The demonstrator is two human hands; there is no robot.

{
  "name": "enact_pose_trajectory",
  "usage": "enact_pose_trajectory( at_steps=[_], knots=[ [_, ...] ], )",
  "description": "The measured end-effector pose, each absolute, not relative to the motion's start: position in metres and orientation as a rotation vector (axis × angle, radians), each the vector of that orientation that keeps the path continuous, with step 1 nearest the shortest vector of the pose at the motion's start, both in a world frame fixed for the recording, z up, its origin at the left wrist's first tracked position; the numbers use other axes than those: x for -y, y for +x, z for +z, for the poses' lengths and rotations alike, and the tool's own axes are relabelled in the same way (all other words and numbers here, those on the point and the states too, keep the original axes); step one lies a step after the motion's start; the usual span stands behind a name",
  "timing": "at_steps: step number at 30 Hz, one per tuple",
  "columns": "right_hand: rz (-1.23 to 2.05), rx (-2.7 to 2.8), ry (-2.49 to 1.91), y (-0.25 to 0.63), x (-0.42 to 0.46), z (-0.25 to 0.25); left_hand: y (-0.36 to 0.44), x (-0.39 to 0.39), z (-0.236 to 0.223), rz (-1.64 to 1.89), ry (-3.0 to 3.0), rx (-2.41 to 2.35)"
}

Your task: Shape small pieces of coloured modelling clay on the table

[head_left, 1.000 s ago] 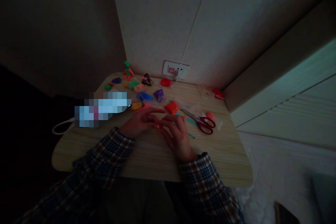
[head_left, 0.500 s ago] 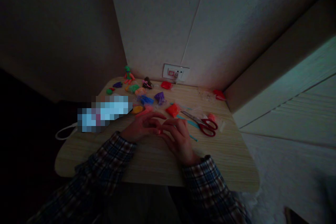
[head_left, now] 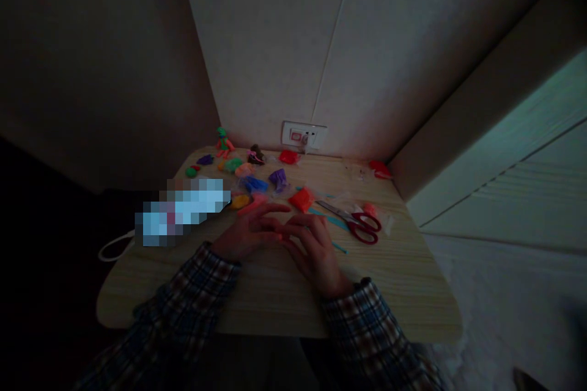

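Note:
My left hand [head_left: 246, 232] and my right hand [head_left: 317, 252] meet fingertip to fingertip above the wooden table [head_left: 270, 305]. Between them is a small piece of pinkish-red clay [head_left: 279, 236], mostly covered by the fingers. Thumb and fingers of the left hand close on one side of it, while its index finger reaches out over the top. From the other side the bent fingers of the right hand pinch it. Just beyond the hands lie pink clay [head_left: 257, 200] and an orange-red clay packet [head_left: 301, 199]. Dim light blurs the fine detail.
Red-handled scissors [head_left: 360, 224] lie right of my hands, near blue strips [head_left: 337, 222]. Purple clay [head_left: 277, 179], blue clay [head_left: 255, 184] and a small green figure [head_left: 223, 142] stand farther back. A blurred-out device [head_left: 183, 211] with a white cord is at left. A socket [head_left: 304, 135] is on the wall.
The view has tilted up a little, so the table sits lower in the picture. Both hands stay together at the clay, with only slight finger shifts.

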State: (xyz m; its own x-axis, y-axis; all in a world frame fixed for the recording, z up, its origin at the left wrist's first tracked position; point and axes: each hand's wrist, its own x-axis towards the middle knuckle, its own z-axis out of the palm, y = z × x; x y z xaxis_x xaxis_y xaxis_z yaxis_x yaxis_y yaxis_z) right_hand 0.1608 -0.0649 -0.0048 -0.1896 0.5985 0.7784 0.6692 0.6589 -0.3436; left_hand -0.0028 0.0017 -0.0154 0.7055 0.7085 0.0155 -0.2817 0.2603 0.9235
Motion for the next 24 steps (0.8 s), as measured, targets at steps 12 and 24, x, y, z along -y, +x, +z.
enact_pose_trajectory(
  at_steps=[12, 24],
  knots=[
    [-0.092, 1.874, -0.974, 0.1608, 0.0643, -0.0048, -0.0022, -0.0018, -0.0172, 0.692, 1.064, -0.432],
    [-0.097, 1.848, -0.978, 0.1594, 0.0622, -0.0067, -0.0007, -0.0026, -0.0193, 0.711, 1.056, -0.428]
  ],
)
